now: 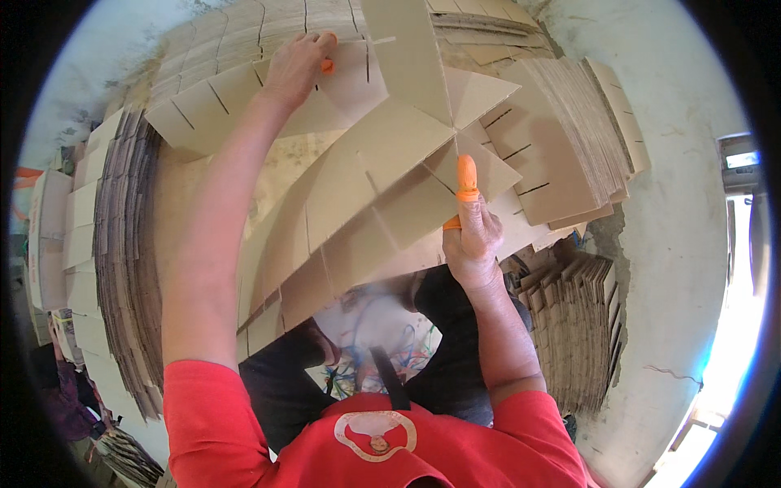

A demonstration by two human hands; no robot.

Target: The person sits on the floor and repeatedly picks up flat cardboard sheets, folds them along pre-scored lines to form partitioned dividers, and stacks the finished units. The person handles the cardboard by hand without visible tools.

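Note:
Several slotted cardboard strips (382,154) cross one another in front of me, meeting near the middle and slanting down to the lower left over my lap. My right hand (474,244) grips them at the crossing, its thumb stretched along the cardboard in an orange finger cot; its other fingers are mostly hidden underneath. Farther off to the left, my left hand (297,71), also wearing orange finger cots, has its fingers bent over a slotted cardboard strip (350,85) that lies against the far stack. Its fingertips are partly hidden.
Stacked slotted strips (236,37) stand at the back. Tall cardboard stacks rise at the left (126,244) and right (569,138), with another stack (573,325) low on the right. A pale wall (667,244) bounds the right side. Another person (69,398) is at the lower left.

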